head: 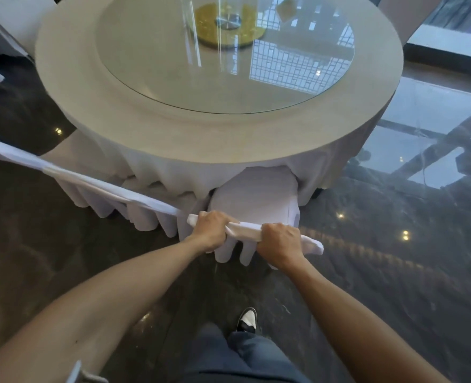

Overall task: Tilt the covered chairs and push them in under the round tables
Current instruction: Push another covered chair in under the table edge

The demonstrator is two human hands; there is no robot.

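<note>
A chair in a white cover (252, 196) stands at the near edge of the round table (173, 128), its seat partly under the hanging white tablecloth. Both my hands grip the top of its backrest. My left hand (211, 230) holds the left part of the top edge, my right hand (280, 240) the right part. A second covered chair (71, 179) stands just to the left, its backrest top running from the left edge of the view toward my left hand. Its seat sits against the tablecloth.
A glass turntable (173, 64) with a gold centre lies on the table. More white covered chairs (4, 26) stand at the far left. The floor is dark polished stone with reflections. My foot (247, 319) is below the chair, and a window wall runs at the right.
</note>
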